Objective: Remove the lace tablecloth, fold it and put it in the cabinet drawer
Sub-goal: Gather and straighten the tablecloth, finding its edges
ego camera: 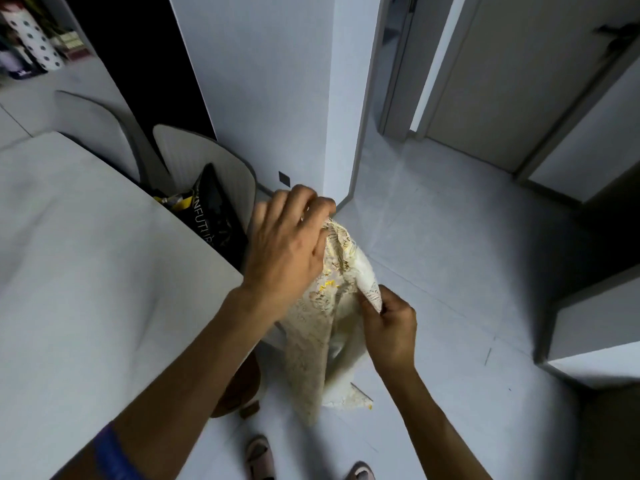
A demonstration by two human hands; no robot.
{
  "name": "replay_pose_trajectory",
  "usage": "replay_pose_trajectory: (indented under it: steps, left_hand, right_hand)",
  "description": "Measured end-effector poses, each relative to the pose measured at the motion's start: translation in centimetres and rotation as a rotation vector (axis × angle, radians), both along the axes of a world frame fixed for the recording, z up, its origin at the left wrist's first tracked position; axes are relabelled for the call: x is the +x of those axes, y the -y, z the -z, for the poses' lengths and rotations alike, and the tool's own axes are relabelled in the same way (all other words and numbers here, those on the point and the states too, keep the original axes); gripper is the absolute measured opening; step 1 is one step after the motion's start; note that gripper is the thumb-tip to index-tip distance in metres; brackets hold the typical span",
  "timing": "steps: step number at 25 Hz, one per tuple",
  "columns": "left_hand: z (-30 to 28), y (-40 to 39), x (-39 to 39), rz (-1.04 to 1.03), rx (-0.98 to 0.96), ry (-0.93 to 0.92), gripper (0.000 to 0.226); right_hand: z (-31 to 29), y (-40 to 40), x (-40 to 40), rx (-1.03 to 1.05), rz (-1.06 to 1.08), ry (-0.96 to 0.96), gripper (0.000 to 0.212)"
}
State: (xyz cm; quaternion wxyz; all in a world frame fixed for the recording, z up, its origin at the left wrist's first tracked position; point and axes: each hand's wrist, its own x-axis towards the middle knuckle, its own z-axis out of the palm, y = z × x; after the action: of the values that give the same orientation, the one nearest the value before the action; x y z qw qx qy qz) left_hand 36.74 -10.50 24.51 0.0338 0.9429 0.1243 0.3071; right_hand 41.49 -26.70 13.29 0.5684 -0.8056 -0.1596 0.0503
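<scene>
cream lace tablecloth [323, 327] bunched, hanging, left hand [287, 247] and right hand [391, 327] pinching it

Home dining rm: table [86, 271], chairs [204, 161], doors [502, 81].

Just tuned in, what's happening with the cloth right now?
A person stands beside the white table, holding the lace tablecloth in the air with both hands. The left hand grips the bunched top, and the right hand pinches an edge lower down. The cloth is off the table, hanging loosely over the floor, not yet neatly folded. No cabinet drawer is visible.
</scene>
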Motion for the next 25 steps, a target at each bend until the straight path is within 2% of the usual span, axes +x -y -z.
replay_pose_trajectory:
  steps: [3,5,7,9,10,11,12,14,16,17,19,20,22,25]
  left_hand:
    - [6.0,5.2,-4.2,0.094,-0.112,0.196,0.019]
    - [10.1,8.4,-7.1,0.215,-0.133,0.085,0.021]
    - [12.8,10.0,-8.2,0.299,-0.268,-0.309,0.031]
    - [13.7,10.3,-7.4,0.313,-0.630,-0.745,0.059]
    - [14.2,10.4,-6.7,0.316,-0.865,-0.891,0.075]
    - [14.8,10.4,-6.0,0.299,-1.056,-0.894,0.084]
    - [15.1,10.5,-5.4,0.241,-1.205,-0.780,0.087]
    - [14.8,10.2,-4.2,0.166,-1.363,-0.497,0.087]
    - [14.8,9.6,-3.1,0.221,-1.424,-0.357,0.081]
    - [14.9,9.4,-2.5,0.255,-1.438,-0.348,0.070]
    - [14.6,9.6,-1.4,0.318,-1.454,-0.315,0.035]
    - [14.5,9.9,-1.0,0.339,-1.470,-0.296,0.026]
    - [14.6,10.6,-0.8,0.375,-1.503,-0.223,0.043]
    - [14.9,10.9,-1.8,0.421,-1.525,-0.136,0.046]
  right_hand:
    - [-1.5,0.5,0.8,0.190,0.083,-0.201,0.017]
    - [-2.6,0.8,1.1,0.222,0.088,-0.291,0.020]
    - [-3.8,1.1,1.2,0.198,0.097,-0.384,0.026]
    - [-4.9,1.2,1.4,0.092,0.105,-0.491,0.030]
    - [-5.4,1.3,1.4,0.026,0.102,-0.542,0.030]
    - [-5.7,1.6,1.4,-0.013,0.096,-0.599,0.030]
    - [-5.9,1.9,1.4,-0.013,0.082,-0.660,0.033]
    - [-6.1,3.1,1.6,0.057,0.023,-0.776,0.042]
    - [-6.4,4.5,1.6,0.164,-0.059,-0.867,0.047]
    - [-6.5,5.3,1.8,0.216,-0.083,-0.884,0.048]
    - [-6.5,6.8,2.2,0.270,-0.100,-0.874,0.050]
    - [-6.5,7.4,2.4,0.293,-0.097,-0.867,0.049]
    - [-6.4,8.3,2.7,0.350,-0.041,-0.853,0.044]
    - [-6.4,9.0,3.4,0.365,0.145,-0.771,0.039]
